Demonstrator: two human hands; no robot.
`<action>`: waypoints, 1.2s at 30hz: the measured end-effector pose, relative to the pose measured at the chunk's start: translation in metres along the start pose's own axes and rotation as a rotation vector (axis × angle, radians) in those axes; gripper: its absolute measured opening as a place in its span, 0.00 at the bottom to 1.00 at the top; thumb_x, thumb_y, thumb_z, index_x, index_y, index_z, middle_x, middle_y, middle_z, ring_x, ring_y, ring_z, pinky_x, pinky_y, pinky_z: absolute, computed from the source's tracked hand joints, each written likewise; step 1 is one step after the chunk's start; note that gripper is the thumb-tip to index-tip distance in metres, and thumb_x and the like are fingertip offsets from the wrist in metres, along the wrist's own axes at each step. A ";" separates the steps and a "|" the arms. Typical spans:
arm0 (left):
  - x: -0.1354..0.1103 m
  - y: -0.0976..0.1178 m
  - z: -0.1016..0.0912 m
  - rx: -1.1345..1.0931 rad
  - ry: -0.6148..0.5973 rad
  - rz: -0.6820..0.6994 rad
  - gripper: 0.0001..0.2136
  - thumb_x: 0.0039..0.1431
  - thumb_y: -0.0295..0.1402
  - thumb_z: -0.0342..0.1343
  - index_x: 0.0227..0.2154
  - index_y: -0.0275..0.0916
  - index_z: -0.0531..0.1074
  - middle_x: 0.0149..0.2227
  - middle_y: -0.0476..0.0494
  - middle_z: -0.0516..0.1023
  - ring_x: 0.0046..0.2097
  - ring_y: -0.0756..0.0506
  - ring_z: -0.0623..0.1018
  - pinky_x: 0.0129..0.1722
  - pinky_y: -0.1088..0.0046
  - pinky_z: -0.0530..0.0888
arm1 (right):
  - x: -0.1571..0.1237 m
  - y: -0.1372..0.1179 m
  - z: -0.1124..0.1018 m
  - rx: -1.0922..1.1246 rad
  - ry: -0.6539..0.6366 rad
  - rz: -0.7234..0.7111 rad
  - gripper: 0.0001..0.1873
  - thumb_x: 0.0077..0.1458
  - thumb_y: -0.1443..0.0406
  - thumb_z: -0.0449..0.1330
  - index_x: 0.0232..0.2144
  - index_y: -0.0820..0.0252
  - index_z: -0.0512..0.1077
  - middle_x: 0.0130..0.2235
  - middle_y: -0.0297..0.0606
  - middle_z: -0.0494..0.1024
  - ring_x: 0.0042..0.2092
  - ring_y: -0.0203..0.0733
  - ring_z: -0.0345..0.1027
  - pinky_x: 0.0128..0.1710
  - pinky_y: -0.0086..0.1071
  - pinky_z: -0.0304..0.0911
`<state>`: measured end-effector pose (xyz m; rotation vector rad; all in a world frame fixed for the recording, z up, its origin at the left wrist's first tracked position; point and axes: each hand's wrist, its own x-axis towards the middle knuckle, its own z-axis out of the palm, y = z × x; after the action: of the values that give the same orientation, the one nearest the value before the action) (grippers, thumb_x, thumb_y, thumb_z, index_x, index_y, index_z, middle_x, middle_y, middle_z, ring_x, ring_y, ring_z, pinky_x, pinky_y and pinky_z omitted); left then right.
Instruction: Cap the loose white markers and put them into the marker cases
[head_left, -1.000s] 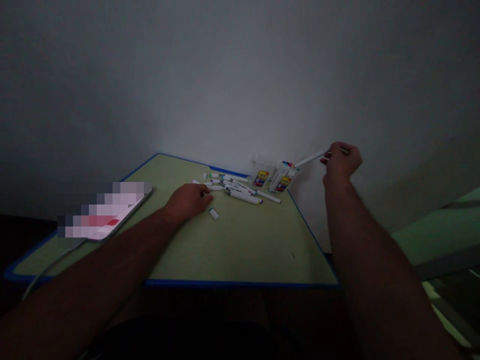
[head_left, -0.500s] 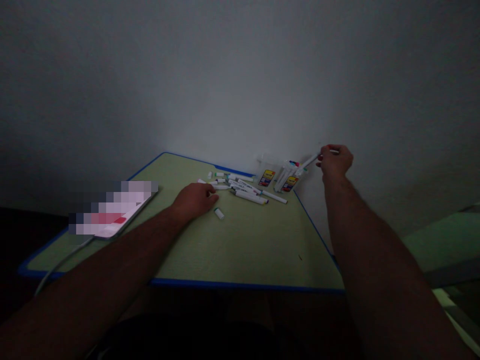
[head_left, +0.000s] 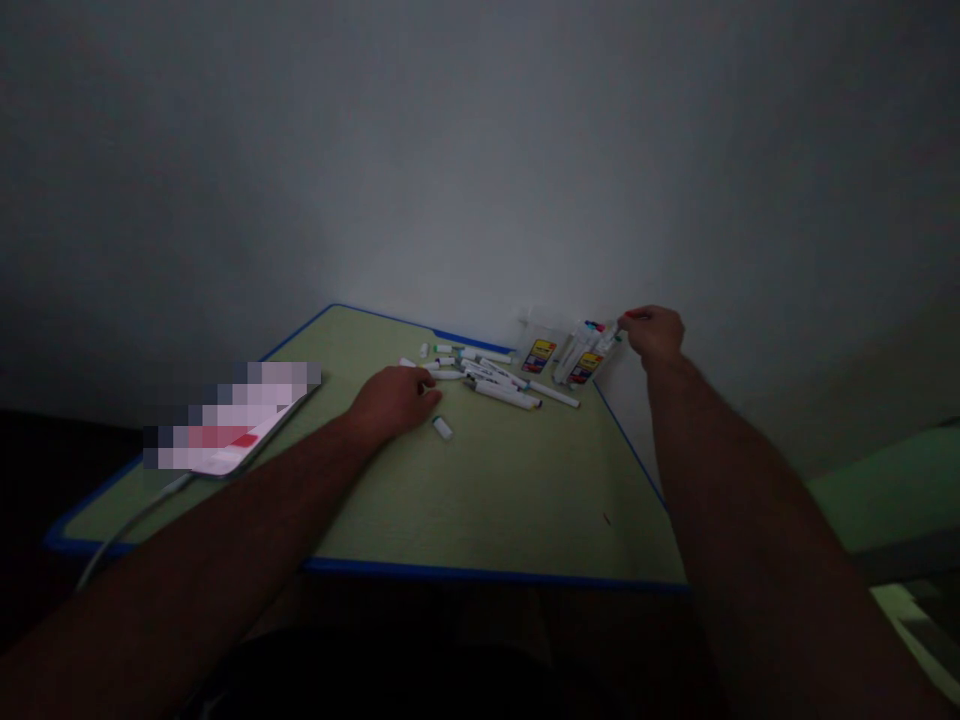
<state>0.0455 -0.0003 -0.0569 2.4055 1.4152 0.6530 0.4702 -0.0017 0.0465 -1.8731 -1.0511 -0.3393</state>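
My right hand pinches a marker by its red end. The marker slants down into the right-hand clear plastic case, which holds several other white markers. At the left of a loose pile of white markers, my left hand rests on the table, thumb and forefinger slightly apart with nothing visible between them. A white marker end shows just behind this hand. In front of the thumb lies a short white cap. Another clear case, with no markers visible in it, leans beside the filled one.
The pale table has a blue edge and stands against a grey wall. A lit tablet or phone, partly pixelated, lies at the left with a white cable. A small white cap sits behind the pile.
My right hand has moved left and down, and the marker in it has slid further into the right-hand case. My left hand has stayed nearly still.
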 end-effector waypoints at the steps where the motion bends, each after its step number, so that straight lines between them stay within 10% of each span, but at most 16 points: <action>1: 0.000 0.000 0.000 0.002 -0.001 -0.001 0.17 0.57 0.41 0.53 0.42 0.40 0.81 0.37 0.37 0.82 0.37 0.39 0.79 0.36 0.65 0.71 | -0.002 0.001 0.001 -0.049 0.000 0.008 0.07 0.40 0.68 0.68 0.27 0.63 0.77 0.28 0.38 0.77 0.34 0.42 0.73 0.39 0.38 0.69; 11: 0.000 0.000 0.000 0.005 0.019 0.002 0.14 0.56 0.42 0.54 0.39 0.43 0.81 0.35 0.41 0.83 0.35 0.42 0.79 0.35 0.67 0.71 | -0.016 0.000 0.000 -0.142 0.003 0.041 0.03 0.44 0.67 0.64 0.25 0.62 0.77 0.28 0.41 0.78 0.33 0.43 0.72 0.40 0.38 0.68; 20: 0.001 0.001 -0.002 0.057 -0.034 -0.017 0.17 0.59 0.42 0.52 0.42 0.40 0.80 0.39 0.41 0.83 0.39 0.43 0.79 0.38 0.69 0.71 | -0.051 -0.037 -0.003 0.025 0.309 0.036 0.11 0.51 0.61 0.58 0.20 0.57 0.66 0.25 0.34 0.71 0.30 0.40 0.65 0.40 0.39 0.66; 29: 0.004 -0.006 -0.005 0.005 0.013 -0.027 0.15 0.60 0.37 0.50 0.40 0.40 0.81 0.42 0.41 0.83 0.43 0.41 0.79 0.43 0.68 0.71 | -0.143 -0.072 0.036 0.581 -0.053 0.200 0.08 0.45 0.66 0.59 0.32 0.60 0.74 0.26 0.32 0.74 0.25 0.36 0.66 0.27 0.31 0.64; 36: 0.000 -0.004 -0.011 -0.129 0.023 -0.020 0.14 0.58 0.36 0.54 0.41 0.37 0.81 0.39 0.41 0.84 0.39 0.43 0.79 0.42 0.68 0.72 | -0.174 -0.053 0.043 0.278 -0.210 -0.119 0.08 0.49 0.65 0.60 0.31 0.61 0.78 0.32 0.40 0.80 0.34 0.43 0.73 0.39 0.38 0.66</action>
<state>0.0373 0.0013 -0.0493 2.2891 1.3606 0.7450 0.3174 -0.0466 -0.0507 -1.6245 -1.2851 -0.0588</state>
